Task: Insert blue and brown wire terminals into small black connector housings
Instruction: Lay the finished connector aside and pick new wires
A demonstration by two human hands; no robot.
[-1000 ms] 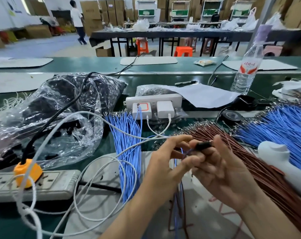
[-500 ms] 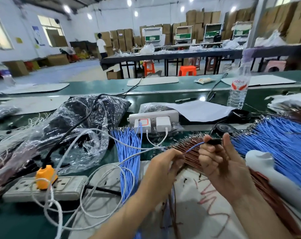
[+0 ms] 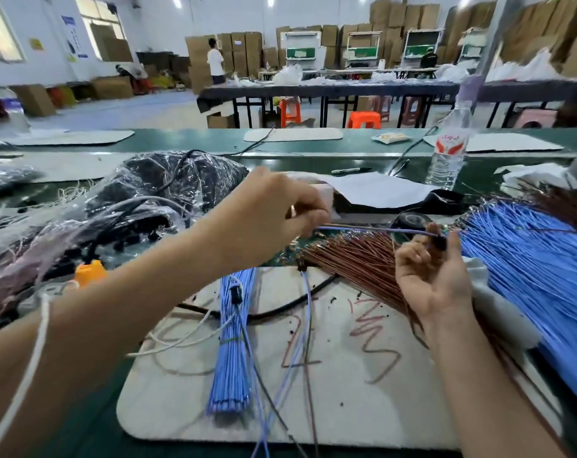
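A person's two bare arms reach forward over a green table (image 3: 363,147) crowded with wiring.

The left hand (image 3: 274,219) is raised above the table. Its grip is closed to a tight pinch, thumb against curled fingers, on one end of a thin blue and brown pair of wires (image 3: 373,229). This pair of wires runs taut and nearly level across to the right hand (image 3: 432,279).

The right hand is palm up with its fingers curled inward. Its grip holds a small black connector (image 3: 441,242) between the thumb and fingertips, and the far end of the wires meets that connector. How deep the wire ends sit inside it cannot be made out.

Just below the stretched wires, a fanned heap of brown wires (image 3: 356,259) lies on the table. A larger spread of blue wires (image 3: 528,266) lies to the right of the right hand.

Nearer the person is a white mat (image 3: 346,391) marked with red scribbles. A tied blue bundle (image 3: 232,342) lies on it between the forearms, with a few loose wires beside it.

To the left are a crumpled plastic bag (image 3: 168,183) holding dark items and an orange plug (image 3: 89,272). Behind the hands lie a sheet of paper (image 3: 376,188) and an upright water bottle (image 3: 445,160).
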